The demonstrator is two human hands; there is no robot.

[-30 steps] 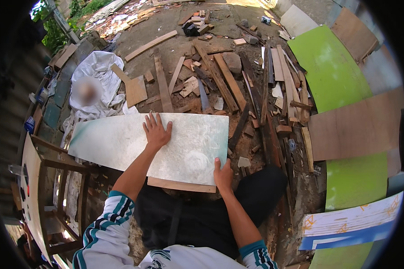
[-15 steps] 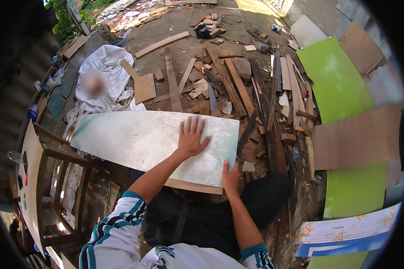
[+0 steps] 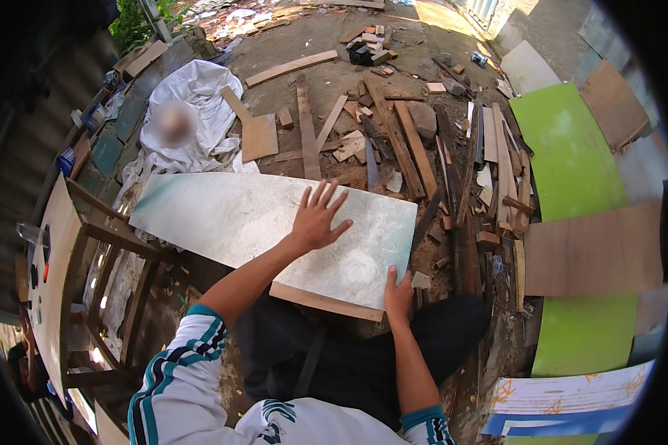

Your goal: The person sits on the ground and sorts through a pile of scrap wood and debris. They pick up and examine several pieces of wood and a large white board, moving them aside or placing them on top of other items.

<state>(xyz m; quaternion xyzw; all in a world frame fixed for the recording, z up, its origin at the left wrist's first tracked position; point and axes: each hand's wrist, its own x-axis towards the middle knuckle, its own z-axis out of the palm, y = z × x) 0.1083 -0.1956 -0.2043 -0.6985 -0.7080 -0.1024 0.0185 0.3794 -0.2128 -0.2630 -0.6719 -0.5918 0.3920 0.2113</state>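
Across my lap lies a long white board, scuffed, with faint green tints toward both ends. A pale wooden strip runs under its near edge. My left hand is over the board's upper face with fingers spread; whether the palm presses on it is hard to tell. At the near right corner, my right hand grips the board's edge, thumb on top and the other fingers largely hidden beneath.
A wooden stand with a light top is close on the left. Behind it a white sheet is crumpled on the ground. Timber offcuts litter the ground ahead. Green panels and a brown panel line the right.
The view has shifted, so surroundings appear farther right. My left hand's fingers have spread and seem to lift a little. My right hand keeps its hold on the board's corner.
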